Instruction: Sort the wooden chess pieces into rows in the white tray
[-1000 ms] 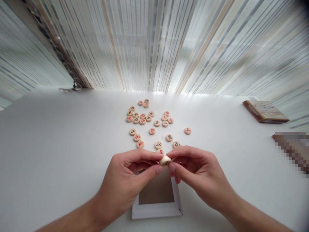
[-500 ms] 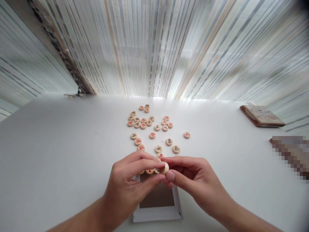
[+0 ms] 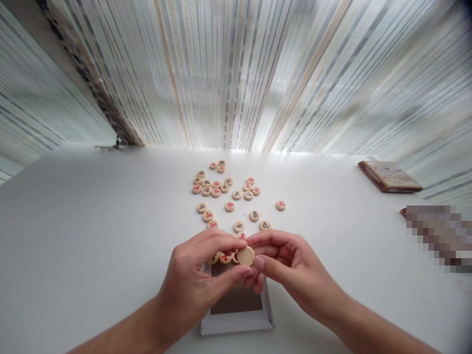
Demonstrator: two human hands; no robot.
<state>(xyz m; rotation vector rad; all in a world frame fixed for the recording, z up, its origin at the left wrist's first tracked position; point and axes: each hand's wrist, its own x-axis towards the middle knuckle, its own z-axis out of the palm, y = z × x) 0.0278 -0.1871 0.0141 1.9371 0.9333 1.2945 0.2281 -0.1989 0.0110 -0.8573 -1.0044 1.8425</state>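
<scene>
A round wooden Chinese chess piece (image 3: 246,256), its visible face blank, is held above the far end of an open shallow box (image 3: 236,323) with a white rim and brown inside. My left hand (image 3: 199,273) pinches it from the left between thumb and fingers. From the right, my right hand (image 3: 298,268) grips its edge with thumb and forefinger. Just behind the fingers lies a piece with a red character (image 3: 241,236). Another red-marked piece (image 3: 225,257) sits at the box's far edge, partly covered by my left hand.
Several more pieces with red or black characters (image 3: 216,185) are scattered farther back on the white table (image 3: 110,236). A flat illustrated box (image 3: 390,176) lies at the right, with a pixelated brown object (image 3: 435,233) nearer me. Striped string curtains (image 3: 206,73) hang behind the table.
The held piece has turned from nearly edge-on so that its blank face points toward me. My right hand's fingers have shifted slightly around it. The whole view has moved a little.
</scene>
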